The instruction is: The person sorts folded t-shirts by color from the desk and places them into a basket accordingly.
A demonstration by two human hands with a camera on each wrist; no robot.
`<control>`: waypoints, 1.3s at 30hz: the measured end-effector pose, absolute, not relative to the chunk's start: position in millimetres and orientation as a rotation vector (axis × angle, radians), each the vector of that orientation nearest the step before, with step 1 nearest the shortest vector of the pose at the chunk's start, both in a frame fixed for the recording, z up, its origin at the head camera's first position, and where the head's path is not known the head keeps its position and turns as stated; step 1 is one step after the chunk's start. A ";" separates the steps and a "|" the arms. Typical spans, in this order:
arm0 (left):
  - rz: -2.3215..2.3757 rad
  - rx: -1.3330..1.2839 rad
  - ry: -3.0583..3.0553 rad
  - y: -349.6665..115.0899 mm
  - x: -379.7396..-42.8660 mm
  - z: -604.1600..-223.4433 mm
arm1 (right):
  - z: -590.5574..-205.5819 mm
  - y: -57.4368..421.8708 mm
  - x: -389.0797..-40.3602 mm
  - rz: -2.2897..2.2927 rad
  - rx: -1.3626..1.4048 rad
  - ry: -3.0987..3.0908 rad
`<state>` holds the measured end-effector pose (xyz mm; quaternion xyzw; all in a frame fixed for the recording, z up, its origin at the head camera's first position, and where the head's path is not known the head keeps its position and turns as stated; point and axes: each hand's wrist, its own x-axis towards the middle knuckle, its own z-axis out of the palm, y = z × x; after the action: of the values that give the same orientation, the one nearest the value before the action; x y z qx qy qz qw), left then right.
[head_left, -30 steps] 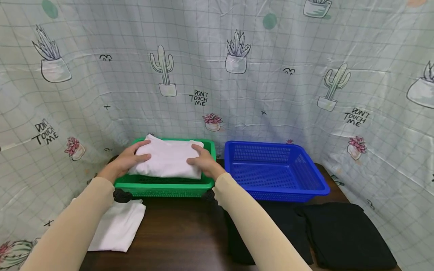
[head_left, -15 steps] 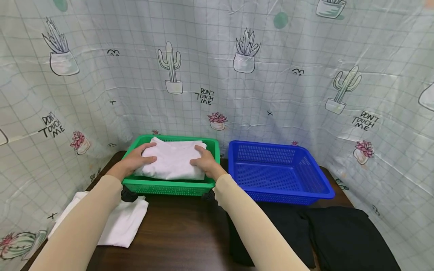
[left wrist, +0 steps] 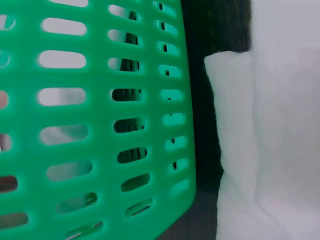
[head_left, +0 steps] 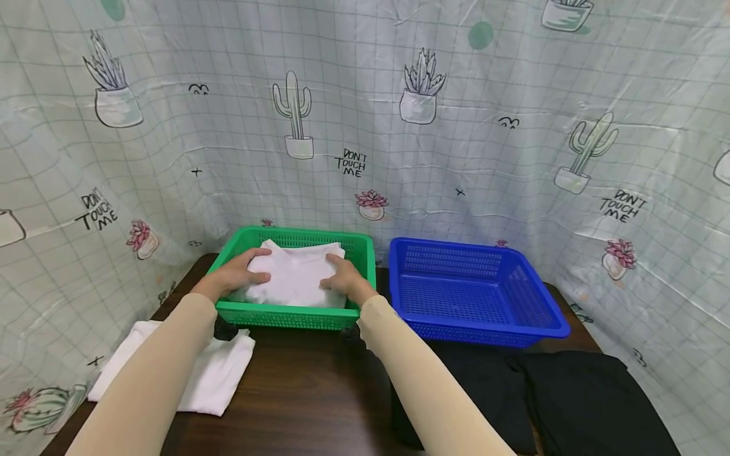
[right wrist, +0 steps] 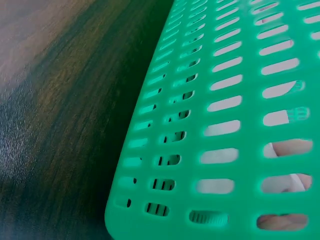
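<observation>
A folded white garment [head_left: 298,277] lies low inside the green plastic basket [head_left: 288,310] in the head view. My left hand [head_left: 236,273] grips its left side, thumb and fingers over the top edge. On the opposite side my right hand [head_left: 345,278] holds it the same way. Both wrist views are mostly filled by the basket's slotted wall [right wrist: 251,100], with bits of white cloth and fingers showing through the slots. The undersides of the garment and some fingers are hidden. A second folded white garment [left wrist: 280,140] lies on the table just outside the basket, partly under my left forearm.
A blue plastic basket [head_left: 485,329] with nothing in it stands right of the green one. Folded black garments [head_left: 593,399] lie in front of it on the dark wooden table [head_left: 308,386], one partly behind my right sleeve. A patterned curtain [head_left: 342,107] hangs behind.
Both hands have lowered the folded white garment from above the green basket's rim down into it. The camera view has shifted slightly, and the other garments stay in place.
</observation>
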<state>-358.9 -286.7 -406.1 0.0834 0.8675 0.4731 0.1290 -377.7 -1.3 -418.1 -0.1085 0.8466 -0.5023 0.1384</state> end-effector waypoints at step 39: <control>0.930 0.295 2.583 -285.1 -356.6 -405.3 | -416.7 0.7 -371.6 -1.023 -0.250 2.527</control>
<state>-356.6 -285.1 -405.3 0.1049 0.9186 0.3308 0.1888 -371.6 0.7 -416.7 -0.0894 0.9043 -0.3660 0.2009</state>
